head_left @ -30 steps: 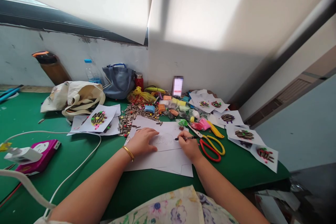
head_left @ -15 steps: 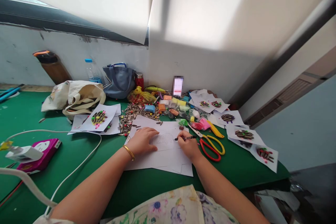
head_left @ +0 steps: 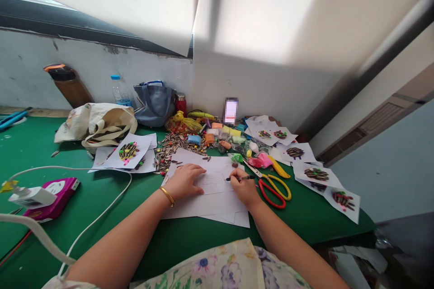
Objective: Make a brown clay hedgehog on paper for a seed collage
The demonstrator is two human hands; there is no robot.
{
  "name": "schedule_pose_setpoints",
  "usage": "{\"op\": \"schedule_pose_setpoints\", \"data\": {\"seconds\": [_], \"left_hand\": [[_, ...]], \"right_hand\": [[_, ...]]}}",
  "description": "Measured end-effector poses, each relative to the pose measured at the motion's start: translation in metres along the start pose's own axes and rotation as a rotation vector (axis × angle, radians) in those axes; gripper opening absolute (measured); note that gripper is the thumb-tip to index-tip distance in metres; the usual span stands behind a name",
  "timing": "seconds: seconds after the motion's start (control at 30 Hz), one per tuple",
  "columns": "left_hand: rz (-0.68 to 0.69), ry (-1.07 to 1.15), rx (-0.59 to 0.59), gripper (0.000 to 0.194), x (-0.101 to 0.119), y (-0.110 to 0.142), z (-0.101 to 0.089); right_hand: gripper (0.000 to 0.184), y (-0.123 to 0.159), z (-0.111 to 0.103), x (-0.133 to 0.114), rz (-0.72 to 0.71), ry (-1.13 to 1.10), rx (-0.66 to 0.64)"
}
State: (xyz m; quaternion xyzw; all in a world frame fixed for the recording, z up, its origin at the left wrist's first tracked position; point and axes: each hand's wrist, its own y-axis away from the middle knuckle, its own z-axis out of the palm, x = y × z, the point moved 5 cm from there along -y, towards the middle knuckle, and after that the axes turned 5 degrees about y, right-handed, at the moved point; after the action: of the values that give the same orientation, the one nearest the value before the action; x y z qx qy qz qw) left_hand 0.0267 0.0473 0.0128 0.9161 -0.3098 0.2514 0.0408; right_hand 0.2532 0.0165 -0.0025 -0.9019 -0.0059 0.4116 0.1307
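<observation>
White paper sheets (head_left: pixel 210 210) lie stacked on the green table in front of me. The top one carries a faint line drawing (head_left: pixel 214 179). My left hand (head_left: pixel 185 180) rests flat on the paper's left side, fingers spread, a gold bangle at the wrist. Between the fingers of my right hand (head_left: pixel 243 188) is a black pen (head_left: pixel 246 177), held at the drawing's right edge. Just right of that hand lie scissors (head_left: pixel 274 188) with one red and one yellow handle. A heap of striped sunflower seeds (head_left: pixel 172 144) sits behind the paper, and a few loose seeds touch its top edge.
Packs of coloured clay (head_left: pixel 225 133) and a phone (head_left: pixel 231 110) stand behind. Finished seed pictures (head_left: pixel 316 173) lie at right, others (head_left: pixel 130 152) at left. A canvas bag (head_left: pixel 95 124), blue bag (head_left: pixel 155 104), magenta power strip (head_left: pixel 56 194) and white cable (head_left: pixel 101 216) occupy the left.
Almost nothing differs. The view shifts very slightly; both hands and the pen keep their places on the paper.
</observation>
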Motion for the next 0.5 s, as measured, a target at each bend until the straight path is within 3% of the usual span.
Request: {"op": "schedule_pose_setpoints", "data": {"seconds": [0.5], "left_hand": [[0.000,0.000,0.000,0.067,0.0003,0.0000,0.0004]], "right_hand": [[0.013,0.0000,0.0009,0.0019,0.024,-0.004,-0.013]]}}
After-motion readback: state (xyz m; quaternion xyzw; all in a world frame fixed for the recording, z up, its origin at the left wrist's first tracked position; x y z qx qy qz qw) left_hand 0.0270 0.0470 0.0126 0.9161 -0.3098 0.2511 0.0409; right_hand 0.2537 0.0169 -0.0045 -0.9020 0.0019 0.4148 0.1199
